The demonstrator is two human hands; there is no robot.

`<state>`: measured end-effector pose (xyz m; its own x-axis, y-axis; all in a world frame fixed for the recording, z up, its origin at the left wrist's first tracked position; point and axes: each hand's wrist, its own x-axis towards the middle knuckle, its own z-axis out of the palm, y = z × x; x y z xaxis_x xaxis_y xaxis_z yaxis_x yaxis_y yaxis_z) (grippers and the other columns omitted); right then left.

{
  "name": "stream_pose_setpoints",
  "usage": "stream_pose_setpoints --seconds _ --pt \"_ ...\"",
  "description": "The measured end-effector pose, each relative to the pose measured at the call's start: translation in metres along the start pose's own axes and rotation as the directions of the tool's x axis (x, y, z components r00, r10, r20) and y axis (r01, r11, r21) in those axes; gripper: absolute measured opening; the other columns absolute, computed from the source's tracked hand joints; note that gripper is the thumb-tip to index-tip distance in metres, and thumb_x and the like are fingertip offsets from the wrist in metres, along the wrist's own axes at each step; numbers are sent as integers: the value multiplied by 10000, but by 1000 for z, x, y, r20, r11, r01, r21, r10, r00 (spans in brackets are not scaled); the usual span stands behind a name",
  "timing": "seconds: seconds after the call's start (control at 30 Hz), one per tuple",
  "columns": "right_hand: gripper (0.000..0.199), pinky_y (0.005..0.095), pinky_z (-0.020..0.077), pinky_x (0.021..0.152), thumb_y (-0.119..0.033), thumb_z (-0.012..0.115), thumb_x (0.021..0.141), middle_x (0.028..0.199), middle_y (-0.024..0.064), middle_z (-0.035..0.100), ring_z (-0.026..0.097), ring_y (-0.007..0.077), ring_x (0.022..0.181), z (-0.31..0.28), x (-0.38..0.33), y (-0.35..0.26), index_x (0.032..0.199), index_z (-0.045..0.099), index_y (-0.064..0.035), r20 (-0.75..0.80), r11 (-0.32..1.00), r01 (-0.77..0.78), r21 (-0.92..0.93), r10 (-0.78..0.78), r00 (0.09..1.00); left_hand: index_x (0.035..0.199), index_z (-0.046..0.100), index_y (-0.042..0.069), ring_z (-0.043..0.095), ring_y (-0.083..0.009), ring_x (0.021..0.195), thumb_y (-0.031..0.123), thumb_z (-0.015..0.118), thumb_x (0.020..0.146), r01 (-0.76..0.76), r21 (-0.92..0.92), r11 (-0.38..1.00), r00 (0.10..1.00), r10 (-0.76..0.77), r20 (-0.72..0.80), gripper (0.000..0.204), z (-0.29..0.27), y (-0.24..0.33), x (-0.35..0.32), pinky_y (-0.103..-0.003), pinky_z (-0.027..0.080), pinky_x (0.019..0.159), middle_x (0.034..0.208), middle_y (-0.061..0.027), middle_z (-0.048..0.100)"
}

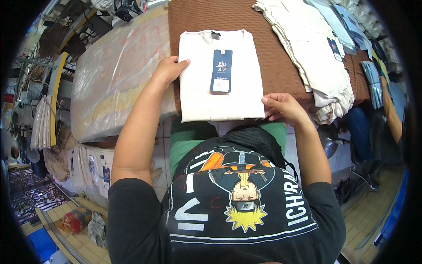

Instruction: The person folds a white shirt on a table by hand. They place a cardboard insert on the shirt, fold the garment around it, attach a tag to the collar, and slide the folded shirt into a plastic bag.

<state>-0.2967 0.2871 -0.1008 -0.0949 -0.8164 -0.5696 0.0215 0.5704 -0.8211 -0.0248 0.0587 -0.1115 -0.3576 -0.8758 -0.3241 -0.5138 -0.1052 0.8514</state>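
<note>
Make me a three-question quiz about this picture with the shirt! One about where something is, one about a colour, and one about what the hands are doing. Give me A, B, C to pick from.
1. Where does the hang tag lie?
A. On top of the folded shirt
B. On the floor
C. On the plastic-wrapped bundle

2. What colour is the mat under the shirt?
A. Green
B. Brown
C. Yellow

3. What are the two hands doing?
A. Both raised in the air
B. Both holding scissors
C. The left hand touches the shirt's left edge, the right hand its lower right corner

Answers:
1 A, the dark blue tag rests on the shirt's front.
2 B, the textured mat around the shirt is brown.
3 C, the fingertips of both hands sit on the shirt's edges and hold nothing else.
</note>
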Motion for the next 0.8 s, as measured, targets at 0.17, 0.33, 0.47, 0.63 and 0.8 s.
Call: stream_pose_setpoints --seconds 0.17,0.33,0.47,0.63,0.8 --pt "219 174 488 544 -244 593 905 789 42 674 663 107 662 2 3 3 974 608 -36 104 1000 -6 -2 6 995 1086 598 -37 607 -176 873 313 641 846 -18 31 999 1000 18 -9 427 2 1 8 -298 453 801 975 -110 657" --pt "210 177 500 559 -216 581 907 828 55 678 670 120 692 17 -1 -1 1014 593 -36 168 1000 -26 -14 28 985 1081 601 -30 625 -199 847 291 624 851 -37 216 976 999 31 32 396 0 11 33 -313 473 787 971 -139 657" --pt "275 198 529 610 -173 558 906 970 108 667 677 145 757 50 0 -2 1123 549 -5 281 990 -74 117 39 959 1092 621 -31 655 -268 860 238 647 810 -14 301 954 998 -4 59 391 7 51 51 -364 508 767 1027 -175 661" --pt "275 234 566 715 -119 512 933 1091 121 622 654 181 941 104 16 -10 1173 506 15 392 891 -243 383 82 917 1096 633 33 621 -243 926 234 626 817 -224 498 838 959 97 267 344 20 87 101 -377 464 824 1050 -136 648" --pt "285 250 556 786 -157 461 968 1167 154 589 610 202 1054 148 44 -29 1146 516 60 468 785 -305 540 21 884 1127 632 63 570 -249 1043 228 626 811 -429 644 634 877 121 466 356 48 127 127 -401 432 890 1116 -128 628"
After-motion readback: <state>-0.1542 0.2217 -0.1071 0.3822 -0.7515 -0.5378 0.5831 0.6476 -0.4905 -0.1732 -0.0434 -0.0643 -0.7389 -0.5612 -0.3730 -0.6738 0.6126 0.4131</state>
